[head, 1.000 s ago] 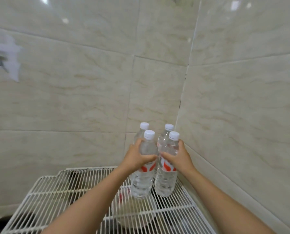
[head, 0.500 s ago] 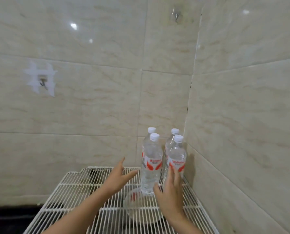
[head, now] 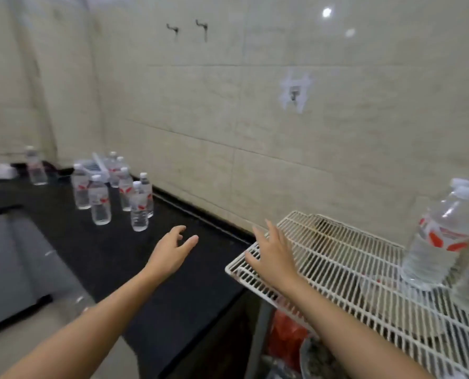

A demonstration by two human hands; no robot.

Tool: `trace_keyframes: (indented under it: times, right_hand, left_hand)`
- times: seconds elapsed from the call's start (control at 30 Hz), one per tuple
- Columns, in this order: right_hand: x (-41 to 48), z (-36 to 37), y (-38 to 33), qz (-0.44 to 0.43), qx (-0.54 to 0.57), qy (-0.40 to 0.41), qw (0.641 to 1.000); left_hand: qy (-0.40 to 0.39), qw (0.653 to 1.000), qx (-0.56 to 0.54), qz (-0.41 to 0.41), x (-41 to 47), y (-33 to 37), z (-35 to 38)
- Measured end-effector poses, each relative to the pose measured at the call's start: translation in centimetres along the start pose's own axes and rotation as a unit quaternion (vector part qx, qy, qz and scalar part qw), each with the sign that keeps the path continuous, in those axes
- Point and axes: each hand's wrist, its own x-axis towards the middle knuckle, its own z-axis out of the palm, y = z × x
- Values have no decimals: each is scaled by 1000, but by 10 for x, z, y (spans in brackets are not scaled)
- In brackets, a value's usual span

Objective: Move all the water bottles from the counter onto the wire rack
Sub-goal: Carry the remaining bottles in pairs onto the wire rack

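Note:
Several clear water bottles with white caps and red labels stand in a cluster [head: 113, 192] on the black counter [head: 113, 250] at the left. One more bottle [head: 36, 166] stands apart further left. The white wire rack [head: 345, 258] sits at the right, with water bottles [head: 435, 242] upright at its far right side. My left hand [head: 170, 253] hovers over the counter, empty with fingers spread, short of the bottle cluster. Above the rack's left corner is my right hand [head: 274, 255], empty too, its fingers apart.
A tiled wall with hooks [head: 294, 93] runs behind the counter. A sink basin [head: 12, 261] lies at the left. Under the rack are a red bag [head: 285, 335] and a dish. A white item [head: 2, 170] sits at the far left of the counter.
Both hands let go of the two bottles on the rack and drew back. The view swung left, bringing the counter and its bottles into sight, and my hands now stretch toward them.

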Motion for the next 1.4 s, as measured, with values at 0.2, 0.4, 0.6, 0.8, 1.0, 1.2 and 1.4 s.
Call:
trace_keyframes:
  times: [0.2,0.4,0.6,0.8,1.0,1.2,1.4]
  right_hand:
    - [-24,58,-126,-152,61,-74,984]
    - [-48,105,-218,-209,42,-151,965]
    - [-45,141,-332,-248,53,-173,951]
    - [-47,180,-437,-237,79,-195,949]
    - [-24,206,-471,-200,70,-209,955]
    - [40,233,-486,-214,67,-196,955]
    - [138,253,-534,-239,115,-161,951]
  left_hand:
    - [190,964,162,-88,-86,-100,-104]
    - [225,928,264,-138,-146,-171,-184]
    - [248,914,247,-204,-184,-239,-279]
    - [320,892,207,-244,-209,-297,-393]
    - [350,902,134,-213,-181,-320,-428]
    - [334,914,129,-192,-123,-342,-445]
    - [359,907,149,-165,-37,-353,-500]
